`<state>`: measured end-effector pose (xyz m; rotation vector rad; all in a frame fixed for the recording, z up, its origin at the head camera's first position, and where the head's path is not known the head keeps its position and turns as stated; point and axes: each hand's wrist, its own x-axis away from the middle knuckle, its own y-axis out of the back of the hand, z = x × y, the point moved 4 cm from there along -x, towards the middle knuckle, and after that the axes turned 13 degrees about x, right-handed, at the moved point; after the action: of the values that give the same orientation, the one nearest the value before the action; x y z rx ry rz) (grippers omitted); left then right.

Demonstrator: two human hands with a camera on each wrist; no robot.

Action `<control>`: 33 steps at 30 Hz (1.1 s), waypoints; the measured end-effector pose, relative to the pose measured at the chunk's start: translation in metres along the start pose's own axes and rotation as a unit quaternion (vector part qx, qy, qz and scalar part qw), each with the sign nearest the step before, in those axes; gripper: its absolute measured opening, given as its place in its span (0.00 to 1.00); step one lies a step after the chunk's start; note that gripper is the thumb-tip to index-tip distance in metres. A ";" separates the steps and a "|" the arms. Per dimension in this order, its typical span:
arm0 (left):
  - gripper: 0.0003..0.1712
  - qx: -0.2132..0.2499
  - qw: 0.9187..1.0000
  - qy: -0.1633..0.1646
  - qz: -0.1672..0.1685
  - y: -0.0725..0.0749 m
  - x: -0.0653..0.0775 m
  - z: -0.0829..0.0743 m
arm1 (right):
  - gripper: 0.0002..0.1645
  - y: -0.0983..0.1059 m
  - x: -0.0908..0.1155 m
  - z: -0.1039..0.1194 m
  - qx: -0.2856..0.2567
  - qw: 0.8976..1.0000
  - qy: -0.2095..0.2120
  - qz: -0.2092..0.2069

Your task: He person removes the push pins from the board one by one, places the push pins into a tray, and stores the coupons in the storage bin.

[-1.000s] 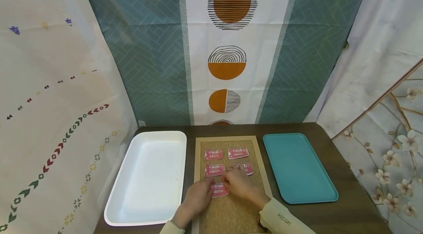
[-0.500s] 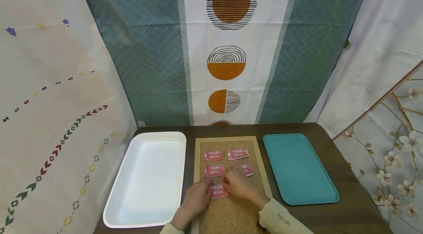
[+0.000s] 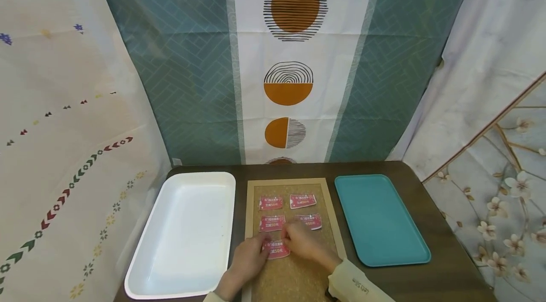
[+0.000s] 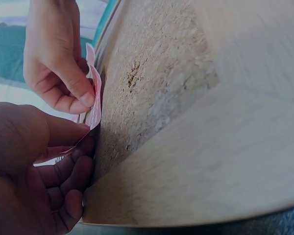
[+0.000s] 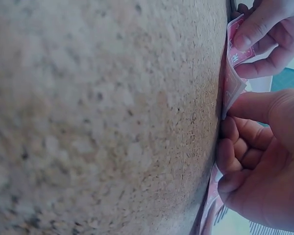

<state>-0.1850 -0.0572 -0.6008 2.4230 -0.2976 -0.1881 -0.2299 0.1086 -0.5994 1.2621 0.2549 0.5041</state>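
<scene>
Red coupon (image 3: 279, 250), "50元" across it

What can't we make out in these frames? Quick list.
Nearest red slip: left end behind the left hand, upper right corner behind the right hand, head view.
Far left slip: middle line of print too small to read, head view.
Cork board: near end cut off by the bottom edge, head view; foreground cork blurred, right wrist view.
Left sleeve: mostly cut off by the bottom edge, head view.
</scene>
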 end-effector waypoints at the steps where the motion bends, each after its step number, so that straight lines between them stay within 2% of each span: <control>1: 0.11 0.001 1.000 0.000 0.001 0.000 0.000 0.001 | 0.07 0.000 0.000 0.000 -0.009 1.000 -0.004 0.003; 4: 0.10 0.005 1.000 -0.002 0.003 0.001 0.000 0.003 | 0.07 -0.002 0.000 0.000 -0.023 1.000 -0.012 0.009; 14: 0.09 0.004 1.000 -0.010 0.000 -0.001 -0.001 0.006 | 0.07 -0.004 -0.001 -0.001 -0.028 1.000 0.003 -0.012; 33: 0.09 -0.006 1.000 -0.017 0.002 -0.002 0.000 0.009 | 0.05 -0.005 -0.001 -0.003 -0.051 0.999 -0.008 0.002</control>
<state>-0.1870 -0.0614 -0.6088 2.4086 -0.3149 -0.2303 -0.2308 0.1095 -0.6050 1.1677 0.2102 0.5045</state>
